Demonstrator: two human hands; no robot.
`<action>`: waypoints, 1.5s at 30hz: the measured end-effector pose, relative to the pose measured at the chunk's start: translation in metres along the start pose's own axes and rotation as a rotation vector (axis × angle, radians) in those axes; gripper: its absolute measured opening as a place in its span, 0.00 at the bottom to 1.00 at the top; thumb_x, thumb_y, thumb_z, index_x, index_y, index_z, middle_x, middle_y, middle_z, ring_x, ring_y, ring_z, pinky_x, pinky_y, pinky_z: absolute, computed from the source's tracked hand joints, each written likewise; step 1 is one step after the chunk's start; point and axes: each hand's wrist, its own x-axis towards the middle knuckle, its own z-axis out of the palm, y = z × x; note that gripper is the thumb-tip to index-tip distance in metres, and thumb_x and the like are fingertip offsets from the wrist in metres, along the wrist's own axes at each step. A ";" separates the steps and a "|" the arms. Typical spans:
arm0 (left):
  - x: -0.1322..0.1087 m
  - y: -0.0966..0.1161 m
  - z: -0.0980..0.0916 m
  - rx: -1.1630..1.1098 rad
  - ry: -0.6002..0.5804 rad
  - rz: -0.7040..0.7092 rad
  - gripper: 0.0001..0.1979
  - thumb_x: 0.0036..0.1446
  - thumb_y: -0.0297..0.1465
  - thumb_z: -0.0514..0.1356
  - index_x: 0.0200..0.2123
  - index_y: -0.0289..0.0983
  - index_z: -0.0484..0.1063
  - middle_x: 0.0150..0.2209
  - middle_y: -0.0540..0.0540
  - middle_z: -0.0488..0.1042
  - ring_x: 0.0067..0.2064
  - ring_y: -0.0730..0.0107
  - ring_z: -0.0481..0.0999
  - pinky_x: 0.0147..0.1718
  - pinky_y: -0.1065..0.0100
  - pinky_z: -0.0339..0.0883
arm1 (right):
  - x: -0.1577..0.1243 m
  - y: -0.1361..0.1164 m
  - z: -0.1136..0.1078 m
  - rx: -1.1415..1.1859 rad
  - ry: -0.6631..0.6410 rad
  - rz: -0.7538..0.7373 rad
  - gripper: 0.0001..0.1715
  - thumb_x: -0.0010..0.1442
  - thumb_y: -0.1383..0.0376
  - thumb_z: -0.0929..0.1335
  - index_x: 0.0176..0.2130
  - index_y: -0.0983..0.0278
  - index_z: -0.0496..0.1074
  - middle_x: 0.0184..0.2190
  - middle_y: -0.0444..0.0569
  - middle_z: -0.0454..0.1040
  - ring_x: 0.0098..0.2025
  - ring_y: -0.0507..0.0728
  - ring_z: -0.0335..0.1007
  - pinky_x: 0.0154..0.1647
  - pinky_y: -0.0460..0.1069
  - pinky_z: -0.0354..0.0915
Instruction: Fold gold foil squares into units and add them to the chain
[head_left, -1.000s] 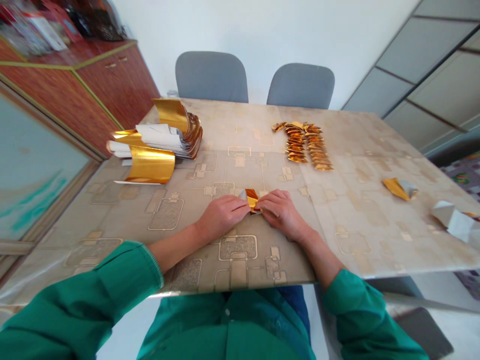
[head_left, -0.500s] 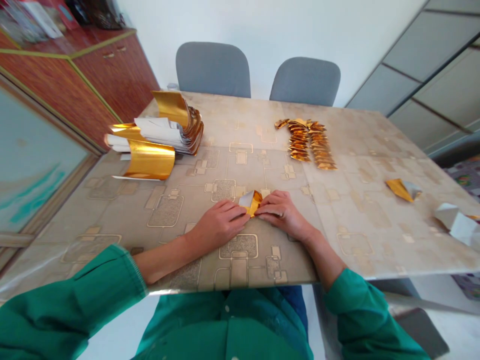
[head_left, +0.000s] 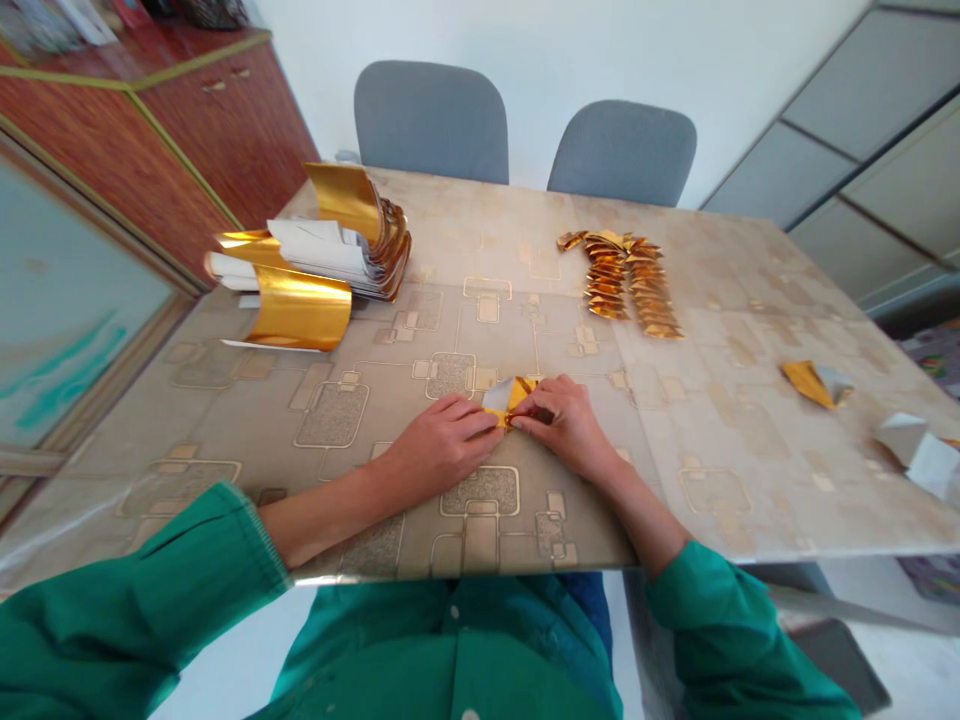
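Left hand [head_left: 448, 443] and right hand [head_left: 568, 420] grip gold paper [head_left: 511, 394] inside the near edge of the counter [head_left: 697, 430], a wide gap from the stack [head_left: 322, 252] at left.

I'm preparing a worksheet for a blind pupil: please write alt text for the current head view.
A person's left hand and right hand touch a small folded gold paper on a patterned table. Curled gold sheets lie farther left, two rows of folded gold pieces farther right, and two grey chairs stand behind.

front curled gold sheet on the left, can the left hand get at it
Probably yes: nothing stands between the left hand and the sheet, though that hand holds the folded gold paper.
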 end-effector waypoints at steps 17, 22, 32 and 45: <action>0.001 0.010 0.003 -0.024 -0.018 -0.071 0.12 0.66 0.29 0.54 0.50 0.35 0.73 0.44 0.41 0.76 0.47 0.59 0.73 0.48 0.58 0.70 | 0.000 -0.007 0.002 -0.088 -0.010 0.096 0.06 0.58 0.64 0.74 0.30 0.59 0.75 0.29 0.44 0.74 0.37 0.57 0.64 0.39 0.52 0.49; 0.001 0.011 0.003 -0.008 -0.028 -0.072 0.12 0.67 0.28 0.53 0.49 0.35 0.73 0.44 0.41 0.75 0.48 0.59 0.73 0.49 0.57 0.69 | 0.001 -0.004 0.003 0.010 -0.010 0.152 0.07 0.57 0.65 0.74 0.30 0.60 0.73 0.28 0.42 0.74 0.34 0.55 0.64 0.38 0.51 0.52; 0.000 0.010 0.007 0.015 -0.002 -0.010 0.13 0.68 0.27 0.53 0.52 0.33 0.73 0.54 0.40 0.74 0.50 0.59 0.73 0.49 0.58 0.69 | -0.005 -0.008 0.007 -0.054 0.057 0.169 0.06 0.60 0.66 0.70 0.30 0.60 0.72 0.30 0.45 0.74 0.37 0.57 0.65 0.39 0.53 0.51; 0.002 0.006 0.009 -0.054 0.028 0.010 0.15 0.67 0.26 0.53 0.51 0.31 0.74 0.53 0.40 0.76 0.50 0.58 0.74 0.50 0.56 0.72 | -0.011 -0.013 0.012 -0.074 0.141 0.161 0.02 0.61 0.66 0.69 0.33 0.59 0.71 0.29 0.45 0.74 0.37 0.59 0.64 0.40 0.53 0.51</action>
